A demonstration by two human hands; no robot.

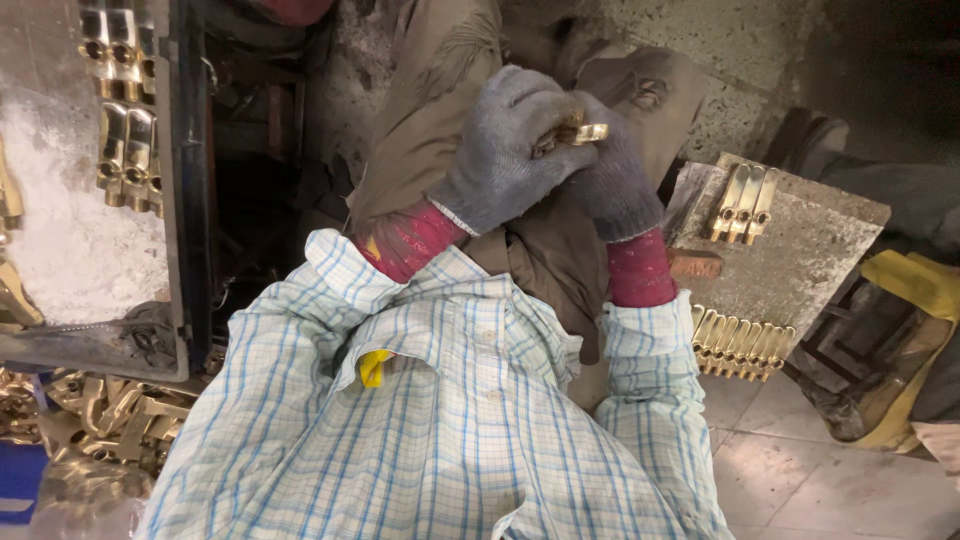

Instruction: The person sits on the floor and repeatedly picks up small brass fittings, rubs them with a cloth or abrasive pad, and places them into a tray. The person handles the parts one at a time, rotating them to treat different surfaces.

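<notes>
Both hands meet just above the middle of the view, gloved in grey knit with red cuffs. The left hand (505, 150) is curled closed around a small brass fitting (587, 132), and the right hand (615, 180) presses against it from the 4 o'clock side, its fingers wrapped under the same piece. Only the shiny end of the fitting pokes out at the top of the gloves, toward 1 o'clock (the rest is hidden inside the grip). Blue-and-white checked sleeves (450, 420) run down from the wrists to the bottom edge, over brown trousers (440, 90).

At 3 o'clock from the hands sits a rough stone slab (800, 250) with three brass pieces (742, 205) laid side by side on its top. Below its lower edge, at about 4 o'clock, lies a row of more brass pieces (742, 345). A yellow cloth (915, 285) lies farther right, near the edge.

At 9 o'clock a dark metal tray (188, 200) holds white powder (70, 230) and two clusters of brass parts (125, 100) near its upper rim. At 7 o'clock, under the tray, is a loose heap of brass castings (110, 415), with a blue box corner (20, 480) beside it. Pale floor tiles (830, 480) show at 5 o'clock.
</notes>
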